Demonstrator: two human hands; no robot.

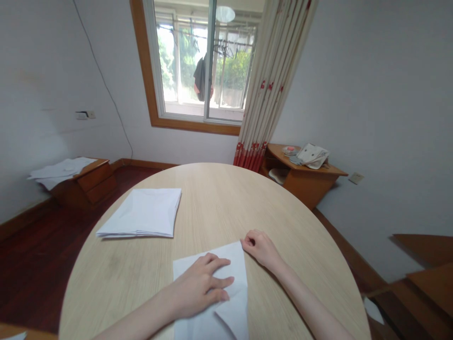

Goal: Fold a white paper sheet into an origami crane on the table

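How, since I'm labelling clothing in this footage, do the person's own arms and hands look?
The left hand and right hand are ungloved, with no rings to be seen. The left forearm and right forearm are slim and bare: no watch, bracelet, cable or marking shows. No sleeves are in view.

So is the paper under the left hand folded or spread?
Partly folded: the paper shows a raised flap edge near the left hand.

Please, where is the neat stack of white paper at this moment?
In the head view, the stack of white paper lies on the left part of the round table, beyond the left hand.
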